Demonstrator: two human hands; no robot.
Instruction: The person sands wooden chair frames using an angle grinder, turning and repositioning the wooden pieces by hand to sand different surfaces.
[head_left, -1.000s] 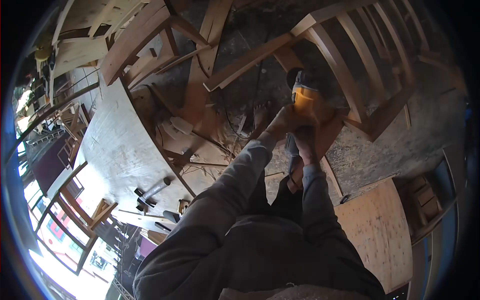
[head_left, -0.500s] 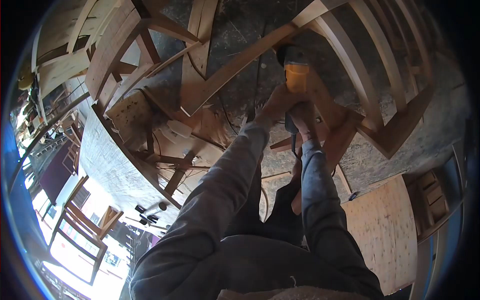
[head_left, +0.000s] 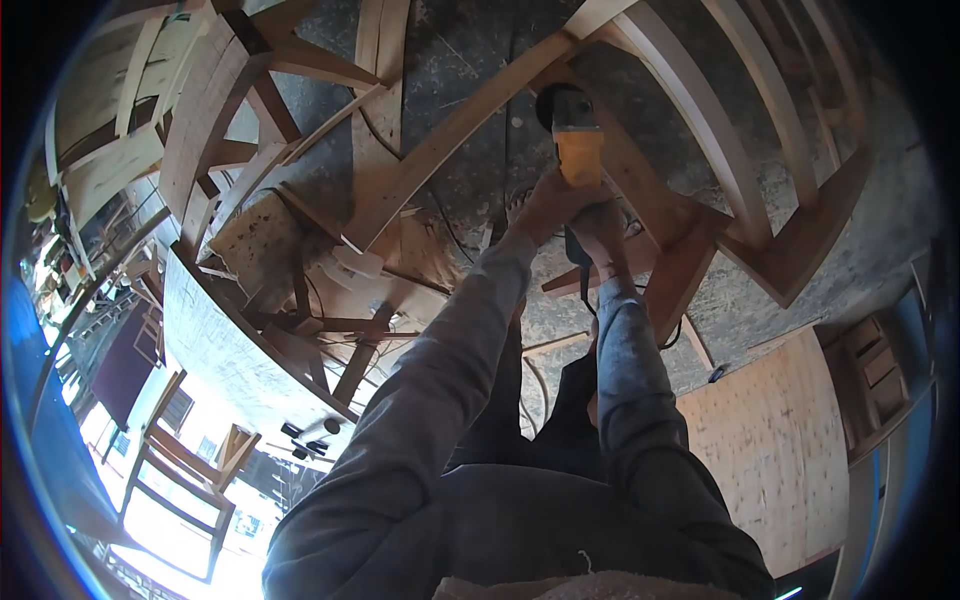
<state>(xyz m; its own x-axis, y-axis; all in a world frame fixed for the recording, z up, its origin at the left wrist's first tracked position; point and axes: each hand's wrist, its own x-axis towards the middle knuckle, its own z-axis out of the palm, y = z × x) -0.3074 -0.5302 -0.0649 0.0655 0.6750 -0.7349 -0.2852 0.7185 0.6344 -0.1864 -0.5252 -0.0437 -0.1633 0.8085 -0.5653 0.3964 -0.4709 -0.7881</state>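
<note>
Both my hands are wrapped around a yellow and black angle grinder (head_left: 579, 150). My left hand (head_left: 552, 203) is closed near the front of its body, just behind the yellow housing. Farther back, my right hand (head_left: 600, 232) is closed around the rear end, where a dark power cord hangs down. The grinder's dark round disc end is beside a wooden frame (head_left: 640, 180) with long curved slats; I cannot tell whether the disc touches the wood. My fingers partly hide the tool's body.
More wooden chair frames (head_left: 215, 110) stand at the upper left. A pale plywood sheet (head_left: 770, 440) lies at the lower right. Loose wood pieces and a cord lie on the dark floor around my feet. A wooden chair (head_left: 180, 470) stands at the lower left.
The grinder and both hands have shifted slightly left and down in view, along the wooden frame. My grip stays the same. The whole view has turned a little.
</note>
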